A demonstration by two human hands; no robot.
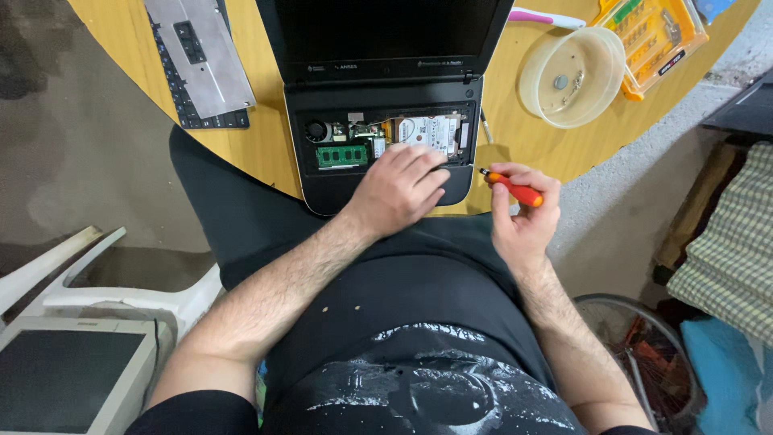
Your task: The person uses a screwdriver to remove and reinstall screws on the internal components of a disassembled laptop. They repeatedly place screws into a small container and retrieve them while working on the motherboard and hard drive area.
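Observation:
A black laptop (378,89) lies open on the round wooden table (266,137), its keyboard removed so the inside shows. Inside are a green memory stick (341,155), a small fan (316,130) and a silver hard drive (427,129). My left hand (398,189) rests flat on the laptop's lower right part, fingertips touching the hard drive's near edge. My right hand (522,217) hovers just right of the laptop, closed around an orange-handled screwdriver (515,190) whose tip points left.
The detached keyboard (201,60) lies face down at the table's left. A clear round bowl (573,76) with small parts and a yellow bit case (652,36) stand at the right. A white plastic chair (121,294) and an old monitor (72,374) are lower left.

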